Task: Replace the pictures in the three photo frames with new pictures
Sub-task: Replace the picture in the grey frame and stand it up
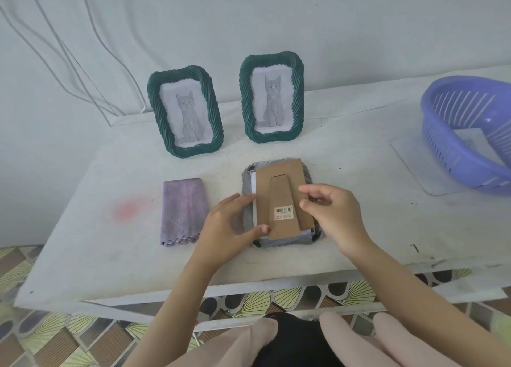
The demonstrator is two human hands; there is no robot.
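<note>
Right hand (331,214) pinches the cardboard backing board (276,192), left hand (224,225) steadies it with relaxed fingers — probably squaring it over the face-down frame (293,241) by the tabletop (110,242) front edge.

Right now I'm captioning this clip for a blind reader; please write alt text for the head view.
The right hand pinches the backing board of a frame lying face down on a table, the left hand resting on its left side. Behind stand two green frames with cat pictures; a cloth lies left, a basket right.
</note>
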